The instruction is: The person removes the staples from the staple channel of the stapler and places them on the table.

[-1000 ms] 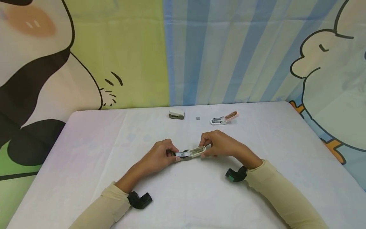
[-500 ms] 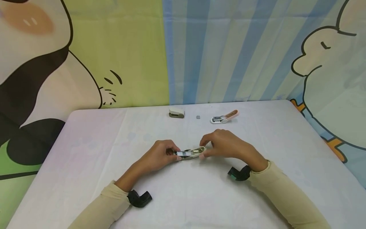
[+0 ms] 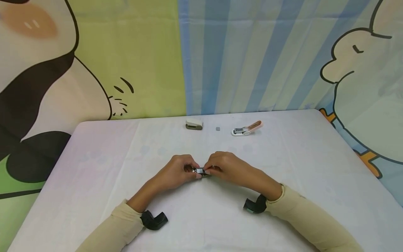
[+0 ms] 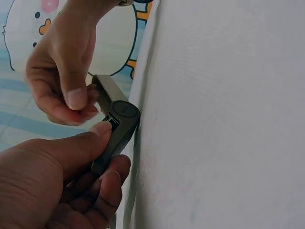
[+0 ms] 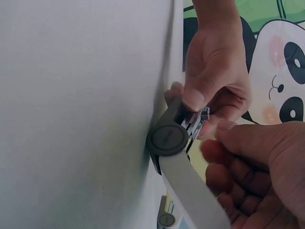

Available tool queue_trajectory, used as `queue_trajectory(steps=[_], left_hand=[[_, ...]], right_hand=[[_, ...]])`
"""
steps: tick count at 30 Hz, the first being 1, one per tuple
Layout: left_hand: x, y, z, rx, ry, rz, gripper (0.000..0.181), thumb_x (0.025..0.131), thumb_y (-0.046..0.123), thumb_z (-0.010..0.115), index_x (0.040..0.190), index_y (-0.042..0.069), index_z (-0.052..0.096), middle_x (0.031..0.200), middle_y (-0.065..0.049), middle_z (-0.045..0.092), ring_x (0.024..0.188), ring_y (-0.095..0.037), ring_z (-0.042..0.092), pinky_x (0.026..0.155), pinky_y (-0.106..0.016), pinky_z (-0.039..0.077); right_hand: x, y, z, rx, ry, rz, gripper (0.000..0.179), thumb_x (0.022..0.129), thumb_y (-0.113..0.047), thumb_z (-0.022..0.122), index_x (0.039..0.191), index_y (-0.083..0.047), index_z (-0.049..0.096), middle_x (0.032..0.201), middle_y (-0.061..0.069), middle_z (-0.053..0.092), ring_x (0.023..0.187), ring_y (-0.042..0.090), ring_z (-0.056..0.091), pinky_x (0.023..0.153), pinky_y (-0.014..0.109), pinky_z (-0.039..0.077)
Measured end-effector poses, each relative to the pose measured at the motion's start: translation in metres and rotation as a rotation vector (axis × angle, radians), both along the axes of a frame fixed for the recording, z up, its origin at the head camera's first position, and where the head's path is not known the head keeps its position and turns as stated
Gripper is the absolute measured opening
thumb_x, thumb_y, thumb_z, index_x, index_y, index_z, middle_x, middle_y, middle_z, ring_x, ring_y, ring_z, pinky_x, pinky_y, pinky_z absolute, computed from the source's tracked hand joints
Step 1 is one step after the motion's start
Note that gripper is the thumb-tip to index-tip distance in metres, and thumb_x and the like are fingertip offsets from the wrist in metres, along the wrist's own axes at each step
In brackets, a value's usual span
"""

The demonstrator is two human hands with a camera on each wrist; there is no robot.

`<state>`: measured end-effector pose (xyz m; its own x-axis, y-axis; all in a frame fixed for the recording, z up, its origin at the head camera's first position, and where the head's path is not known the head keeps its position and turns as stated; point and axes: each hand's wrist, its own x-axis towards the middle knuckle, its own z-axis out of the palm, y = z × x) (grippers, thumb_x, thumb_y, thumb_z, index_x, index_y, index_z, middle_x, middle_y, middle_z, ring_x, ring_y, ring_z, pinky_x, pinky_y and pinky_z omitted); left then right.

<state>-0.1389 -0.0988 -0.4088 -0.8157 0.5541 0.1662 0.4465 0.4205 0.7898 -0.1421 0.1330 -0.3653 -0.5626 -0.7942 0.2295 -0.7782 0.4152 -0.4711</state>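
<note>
A small stapler with a grey base and a pale lid swung far back (image 3: 200,170) is between both hands near the middle of the table. My left hand (image 3: 179,171) grips its base (image 4: 116,143), thumb on top and fingers beneath. Its metal staple channel (image 5: 194,126) shows beside the round hinge in the right wrist view. My right hand (image 3: 230,169) is at the channel, its thumb and index finger bent close together; whether they hold anything is hidden. The stapler's raised lid (image 5: 190,191) passes beside the right fingers.
At the table's back stand a closed white and grey stapler (image 3: 194,125) and an opened pink and white stapler (image 3: 247,129). A small grey block (image 3: 218,128), perhaps staples, lies between them. A printed cloth backdrop (image 3: 201,70) rises behind the white tabletop (image 3: 201,217).
My right hand has left the end of the stapler's lid and moved left to its staple channel, its fingers drawing together. My left hand keeps its grip on the base.
</note>
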Motion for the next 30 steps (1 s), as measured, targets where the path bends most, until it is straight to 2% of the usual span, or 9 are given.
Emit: queue_trajectory(steps=[7,10,21,26,30], left_hand=[[0.001,0.001,0.001,0.024,0.012,-0.022,0.015,0.082,0.011,0.08,0.094,0.008,0.071,0.084,0.007,0.063,0.071,-0.006,0.058,0.063,-0.026,0.049],[0.001,0.002,0.001,0.027,0.011,-0.023,0.015,0.082,0.011,0.08,0.094,0.008,0.072,0.085,0.007,0.063,0.071,-0.006,0.058,0.063,-0.025,0.049],[0.001,0.002,0.0,0.022,0.038,-0.025,0.015,0.081,0.009,0.08,0.094,0.009,0.072,0.085,0.007,0.063,0.071,-0.006,0.058,0.062,-0.025,0.049],[0.002,0.003,0.001,0.022,0.039,-0.028,0.015,0.081,0.008,0.08,0.093,0.007,0.072,0.084,0.007,0.063,0.07,-0.006,0.057,0.062,-0.025,0.049],[0.002,0.003,0.002,0.009,0.039,-0.025,0.015,0.082,0.008,0.079,0.094,0.005,0.071,0.086,0.005,0.063,0.07,-0.005,0.057,0.062,-0.024,0.05]], right_hand=[[0.003,-0.006,-0.008,0.103,0.004,-0.068,0.01,0.086,-0.01,0.075,0.096,-0.009,0.077,0.085,-0.005,0.061,0.077,0.005,0.055,0.068,0.019,0.047],[0.004,-0.007,-0.01,0.094,-0.008,-0.094,0.01,0.086,-0.01,0.075,0.096,-0.01,0.077,0.085,-0.005,0.061,0.075,0.005,0.055,0.067,0.02,0.046],[0.003,-0.008,-0.012,0.029,-0.146,-0.164,0.006,0.087,-0.007,0.074,0.092,-0.01,0.077,0.083,-0.008,0.063,0.074,0.004,0.054,0.066,0.023,0.046],[0.003,-0.008,-0.014,-0.003,-0.132,-0.183,0.003,0.088,-0.011,0.074,0.089,-0.009,0.075,0.084,-0.008,0.063,0.075,0.005,0.055,0.066,0.024,0.047],[0.003,-0.009,-0.016,-0.045,-0.112,-0.166,0.002,0.088,-0.009,0.073,0.087,-0.01,0.074,0.09,-0.007,0.062,0.078,0.007,0.057,0.069,0.024,0.048]])
